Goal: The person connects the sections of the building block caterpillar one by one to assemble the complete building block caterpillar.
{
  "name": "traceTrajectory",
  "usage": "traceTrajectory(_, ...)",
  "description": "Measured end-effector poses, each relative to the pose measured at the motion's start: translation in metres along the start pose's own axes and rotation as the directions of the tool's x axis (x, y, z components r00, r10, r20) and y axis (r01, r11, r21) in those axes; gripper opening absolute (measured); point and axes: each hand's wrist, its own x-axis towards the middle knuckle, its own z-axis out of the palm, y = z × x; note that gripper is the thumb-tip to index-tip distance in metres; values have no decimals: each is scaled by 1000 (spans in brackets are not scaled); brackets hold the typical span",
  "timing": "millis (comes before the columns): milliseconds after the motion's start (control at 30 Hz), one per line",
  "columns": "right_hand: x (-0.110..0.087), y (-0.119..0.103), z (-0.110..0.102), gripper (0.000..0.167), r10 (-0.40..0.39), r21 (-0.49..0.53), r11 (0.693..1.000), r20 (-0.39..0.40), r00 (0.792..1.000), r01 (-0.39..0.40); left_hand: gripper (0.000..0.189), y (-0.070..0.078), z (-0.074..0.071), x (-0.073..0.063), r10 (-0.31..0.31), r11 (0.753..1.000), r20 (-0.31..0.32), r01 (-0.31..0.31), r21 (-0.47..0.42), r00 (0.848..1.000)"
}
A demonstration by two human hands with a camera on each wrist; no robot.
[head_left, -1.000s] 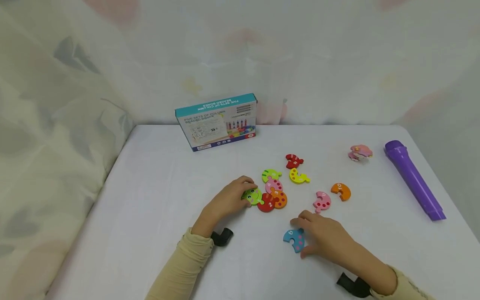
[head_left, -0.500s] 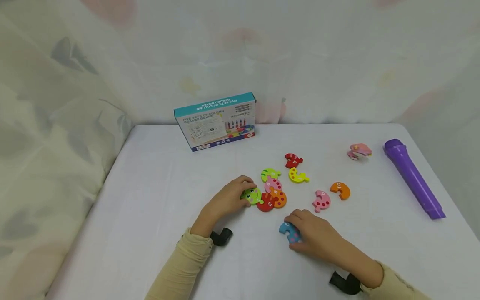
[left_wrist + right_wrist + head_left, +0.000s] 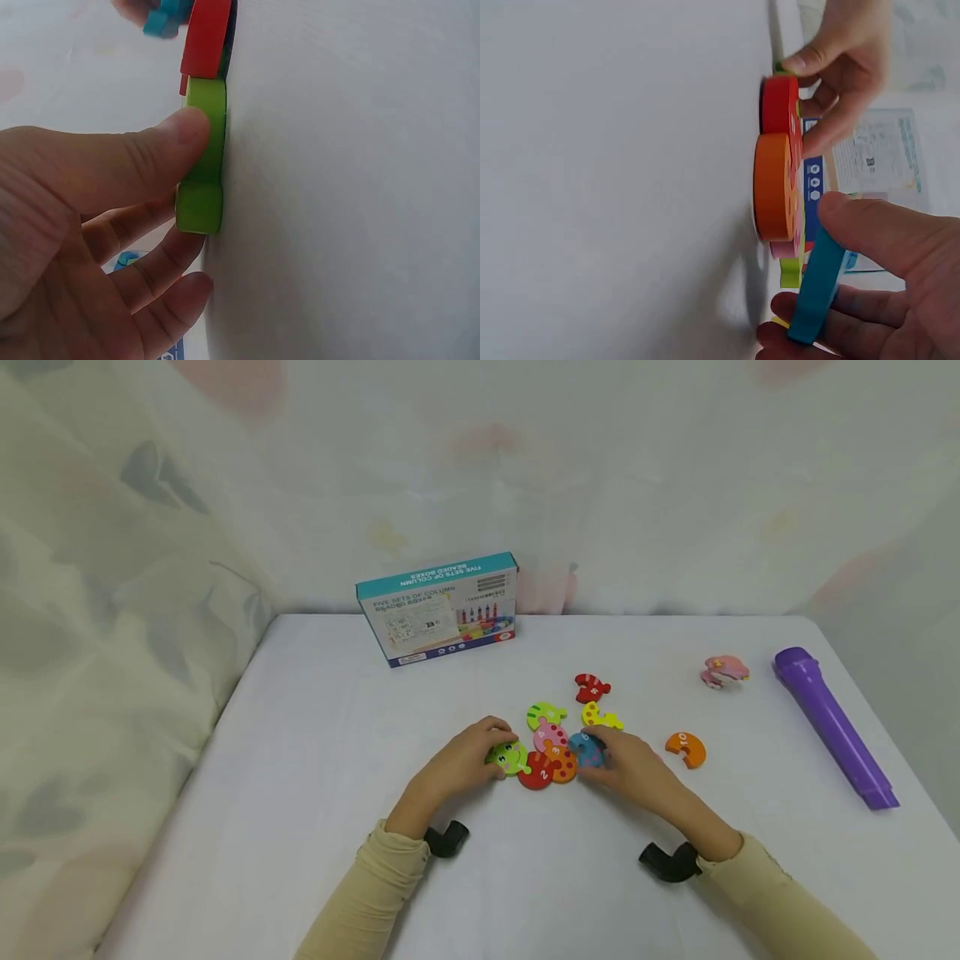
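My left hand (image 3: 462,760) holds the green smiling caterpillar-head puzzle piece (image 3: 510,758) between thumb and fingers, flat on the table. Joined to it is a red piece marked 2 (image 3: 537,772), then an orange piece marked 3 (image 3: 564,765), a pink piece marked 4 (image 3: 551,737) and a light green striped piece (image 3: 544,716). In my right hand (image 3: 636,767) a blue puzzle piece (image 3: 584,749) with pink dots is pinched, just right of the joined row. The right wrist view shows this blue piece (image 3: 819,289) tilted and lifted off the table.
Loose pieces lie around: red (image 3: 591,687), yellow (image 3: 600,717) and orange marked 10 (image 3: 686,749). A pink piece is mostly hidden by my right hand. Farther off are a box (image 3: 438,610), a small pink figure (image 3: 725,671) and a purple microphone-shaped object (image 3: 835,727).
My right hand has taken hold of the blue piece and carried it away from me, up beside the joined pieces. The left hand keeps its place on the green head.
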Motion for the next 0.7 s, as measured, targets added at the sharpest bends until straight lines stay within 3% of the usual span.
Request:
traceTrajectory(200, 20, 1, -4, 61, 43, 46, 998, -11, 999, -42, 48, 1, -1, 0, 7, 1000, 0, -7, -2, 1000)
traceTrajectory(433, 42, 3, -6, 63, 65, 5, 998, -64, 996, -65, 48, 1, -2, 0, 4, 1000, 4, -4, -3, 1000)
traceTrajectory(700, 61, 3, -3, 64, 77, -69, 994, -70, 995, -82, 48, -1, -1, 0, 12, 1000, 9, -12, -16, 1000)
